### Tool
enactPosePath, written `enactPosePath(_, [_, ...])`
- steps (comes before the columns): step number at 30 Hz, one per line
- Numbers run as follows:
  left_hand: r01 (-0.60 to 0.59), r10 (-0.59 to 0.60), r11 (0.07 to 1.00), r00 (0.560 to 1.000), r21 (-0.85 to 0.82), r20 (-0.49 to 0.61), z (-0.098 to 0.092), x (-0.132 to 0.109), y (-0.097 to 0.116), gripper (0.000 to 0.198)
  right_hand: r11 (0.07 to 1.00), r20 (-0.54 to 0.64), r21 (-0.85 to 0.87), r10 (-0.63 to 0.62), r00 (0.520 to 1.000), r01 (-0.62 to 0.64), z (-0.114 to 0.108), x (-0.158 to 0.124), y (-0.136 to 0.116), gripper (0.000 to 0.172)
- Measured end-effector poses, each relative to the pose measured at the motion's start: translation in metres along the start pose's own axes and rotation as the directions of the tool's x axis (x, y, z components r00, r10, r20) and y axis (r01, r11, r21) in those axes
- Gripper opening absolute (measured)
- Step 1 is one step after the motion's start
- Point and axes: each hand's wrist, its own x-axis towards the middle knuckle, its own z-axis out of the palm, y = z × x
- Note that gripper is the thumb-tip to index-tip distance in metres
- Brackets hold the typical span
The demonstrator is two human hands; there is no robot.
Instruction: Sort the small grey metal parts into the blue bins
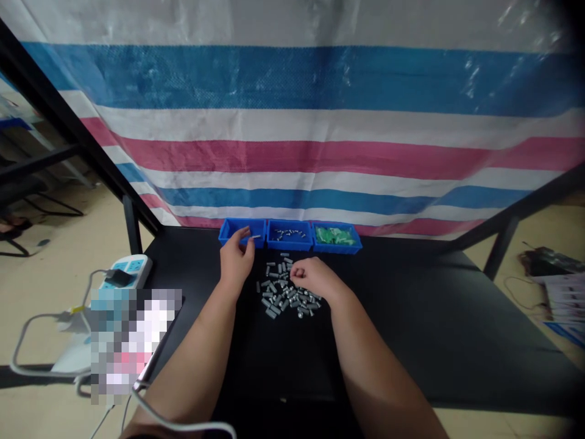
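Observation:
My left hand [235,259] is over the front of the left blue bin [226,227], its thumb and forefinger pinched on a small light-grey pin-like piece [256,236]. Below and to the right, my right hand [314,275] has its fingers curled together at the upper right edge of a loose pile of small grey cylindrical pieces [273,311]. Whatever its fingertips may hold is hidden. Some shiny metal bits lie among the grey pieces. In the middle blue bin [289,246] are several small screw-like parts [289,233]; the right blue bin [337,248] contains green packets [336,235].
The bins stand in a row at the back of the black table [411,317], before a striped plastic sheet [292,155]. On the left are a white power strip [137,266], cables [31,323] and a pixelated object [141,335]. Black frame bars [498,244] flank the table.

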Motion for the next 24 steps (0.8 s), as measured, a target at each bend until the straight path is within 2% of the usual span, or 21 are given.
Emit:
enactPosePath(3, [-0.022, 0.019, 0.999, 0.999, 0.045, 0.050, -0.004, -0.007, 0.000, 0.029, 1.000, -0.009, 0.030, 0.004, 1.000, -0.004, 0.001, 0.000, 0.002, 0.012])
enactPosePath(6, [-0.084, 0.071, 0.994, 0.980, 0.066, 0.187, -0.008, -0.012, -0.002, 0.022, 0.999, -0.049, 0.052, 0.002, 0.999, 0.000, 0.002, 0.002, 0.004, 0.010])
enactPosePath(9, [-0.195, 0.159, 0.979, 0.909, 0.057, 0.385, -0.006, -0.016, -0.004, 0.022, 0.996, -0.132, 0.081, -0.036, 0.991, 0.047, 0.003, 0.005, 0.005, 0.009])
enactPosePath(12, [-0.280, 0.198, 0.956, 0.843, 0.093, 0.501, 0.001, -0.020, -0.007, 0.025, 0.991, -0.284, 0.088, -0.077, 0.956, 0.106, 0.004, 0.008, 0.005, 0.015])
enactPosePath(15, [-0.260, 0.112, 0.938, 0.853, 0.228, 0.510, 0.009, -0.025, -0.008, 0.025, 0.987, -0.440, 0.100, -0.066, 0.896, 0.122, 0.007, 0.010, 0.006, 0.022])
enactPosePath(19, [-0.226, 0.029, 0.901, 0.883, 0.370, 0.468, 0.015, -0.032, -0.004, 0.024, 0.979, -0.574, 0.114, -0.072, 0.815, 0.167, 0.010, 0.012, 0.008, 0.029])
enactPosePath(22, [-0.228, 0.014, 0.877, 0.892, 0.424, 0.452, 0.018, -0.036, 0.002, 0.023, 0.976, -0.624, 0.060, -0.127, 0.771, 0.209, 0.013, 0.014, 0.008, 0.039])
enactPosePath(24, [-0.222, -0.002, 0.864, 0.896, 0.452, 0.443, 0.019, -0.037, 0.004, 0.021, 0.977, -0.616, 0.004, -0.165, 0.770, 0.212, 0.015, 0.017, 0.007, 0.047])
